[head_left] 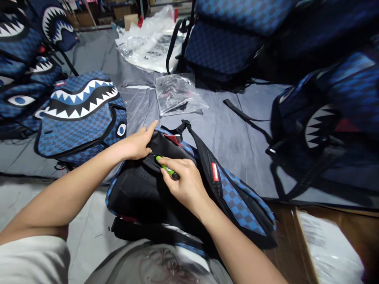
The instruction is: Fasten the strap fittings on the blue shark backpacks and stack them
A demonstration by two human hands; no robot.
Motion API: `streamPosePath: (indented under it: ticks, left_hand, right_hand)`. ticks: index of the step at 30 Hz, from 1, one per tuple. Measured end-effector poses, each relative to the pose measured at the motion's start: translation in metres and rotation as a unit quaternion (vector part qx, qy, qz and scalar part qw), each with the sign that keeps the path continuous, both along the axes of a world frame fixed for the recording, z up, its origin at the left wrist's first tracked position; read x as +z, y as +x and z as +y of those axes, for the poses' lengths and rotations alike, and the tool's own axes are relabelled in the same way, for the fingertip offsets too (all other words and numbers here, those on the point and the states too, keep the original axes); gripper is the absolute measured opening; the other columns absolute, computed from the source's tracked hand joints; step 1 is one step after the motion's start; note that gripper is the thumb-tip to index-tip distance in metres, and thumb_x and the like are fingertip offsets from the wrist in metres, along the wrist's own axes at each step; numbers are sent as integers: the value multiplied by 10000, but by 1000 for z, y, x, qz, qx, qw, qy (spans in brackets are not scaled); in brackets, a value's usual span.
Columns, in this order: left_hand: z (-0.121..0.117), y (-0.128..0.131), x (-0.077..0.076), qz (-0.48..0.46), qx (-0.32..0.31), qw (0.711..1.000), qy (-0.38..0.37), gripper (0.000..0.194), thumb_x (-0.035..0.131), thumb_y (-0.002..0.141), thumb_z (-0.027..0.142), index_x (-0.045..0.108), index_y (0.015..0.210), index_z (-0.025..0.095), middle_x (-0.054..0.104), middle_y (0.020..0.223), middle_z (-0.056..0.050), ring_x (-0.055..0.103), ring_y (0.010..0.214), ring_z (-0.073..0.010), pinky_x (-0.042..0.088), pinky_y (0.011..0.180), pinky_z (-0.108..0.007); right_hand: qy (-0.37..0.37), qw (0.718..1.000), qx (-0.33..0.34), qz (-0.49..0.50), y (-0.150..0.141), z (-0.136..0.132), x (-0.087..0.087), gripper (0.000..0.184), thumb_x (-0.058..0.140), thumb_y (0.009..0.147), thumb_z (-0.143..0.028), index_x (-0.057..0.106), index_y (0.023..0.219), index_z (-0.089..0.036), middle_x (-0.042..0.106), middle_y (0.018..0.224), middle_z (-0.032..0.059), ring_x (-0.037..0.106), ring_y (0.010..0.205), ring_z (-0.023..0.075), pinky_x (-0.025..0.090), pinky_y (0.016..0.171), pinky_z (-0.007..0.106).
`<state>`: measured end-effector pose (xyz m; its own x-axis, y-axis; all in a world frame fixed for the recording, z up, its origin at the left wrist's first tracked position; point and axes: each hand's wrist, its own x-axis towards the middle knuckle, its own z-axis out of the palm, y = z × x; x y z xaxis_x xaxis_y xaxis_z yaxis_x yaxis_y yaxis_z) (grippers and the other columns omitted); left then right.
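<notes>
A blue-and-black checkered backpack (148, 189) lies back side up before me, its black padded panel and straps showing. My left hand (139, 144) grips its upper left edge, with some fingers hidden behind the fabric. Between the fingers of my right hand (186, 181) is a short green stick-shaped tool with black ends (167, 167). Its far tip points at a black seam or fold of the back panel, close to my left hand; whether it touches cannot be seen. A checkered shoulder strap (237, 197) with a red label runs off to the right.
A shark-mouth backpack (79, 118) sits at left, beside a pile of similar bags (17, 86). More backpacks stand at the back (225, 47) and right (328, 118). A clear plastic bag (177, 92) lies on the grey cloth (213, 114). An open carton (302, 240) holds white plastic.
</notes>
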<state>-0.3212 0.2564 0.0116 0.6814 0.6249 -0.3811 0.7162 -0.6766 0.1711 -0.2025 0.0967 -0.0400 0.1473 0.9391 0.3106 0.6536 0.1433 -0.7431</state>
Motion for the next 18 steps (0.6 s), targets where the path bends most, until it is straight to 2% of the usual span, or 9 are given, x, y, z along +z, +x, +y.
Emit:
streamPosePath:
  ticks: [5,13,18]
  left_hand:
    - [-3,2,3,0,12,1000,-9,989,614,865,221,-77,1572,192,412,1471,-216,536,1308,-303,428,1023,-351]
    - [-3,0,2,-4,14,1000,-10,980,617,867,186,-60,1575,200,447,1420,-200,600,1217,-296,452,947,-326]
    - [-2,-1,0,-22,14,1000,-14,971,620,862,187,-32,1581,197,468,1404,-209,610,1201,-309,458,934,-346]
  right_hand:
    - [16,1000,1,8,3,-4,-3,243,625,876,-143,716,1086,-224,772,1099,42,725,952,200,477,861,370]
    - [34,999,-16,14,-6,1,-4,217,636,887,-162,716,1082,-214,784,1034,26,719,871,188,452,828,355]
    - [31,998,-50,-5,-8,-1,-3,196,647,888,-182,724,1067,-206,786,995,27,712,839,189,445,845,361]
